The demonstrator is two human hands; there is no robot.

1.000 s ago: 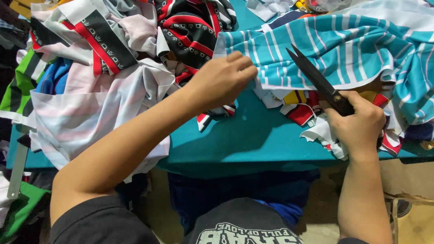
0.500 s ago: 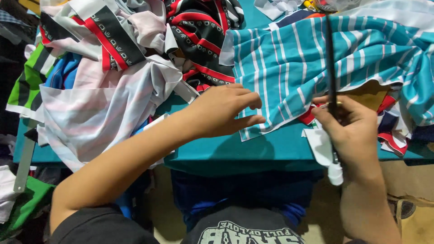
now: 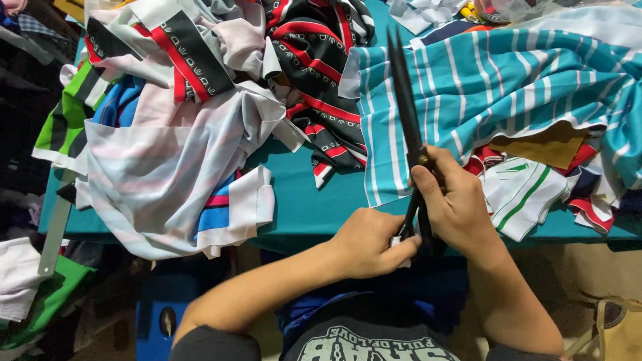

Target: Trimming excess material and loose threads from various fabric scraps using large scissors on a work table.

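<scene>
**Shears poised, stripe cloth uncut**

The long black metal tailor's shears [image 3: 406,120] stand with their long axis nearly straight away from the person, tips pointing off across the teal-and-white striped knit fabric [image 3: 495,87], blades together. The right hand [image 3: 455,204] is clenched around the handles; the left hand [image 3: 368,242], curled, pinches at the handles beside it. By my judgement no cut has begun: the fabric edge ahead of both hands looks whole, above the teal table [image 3: 301,207].
</scene>
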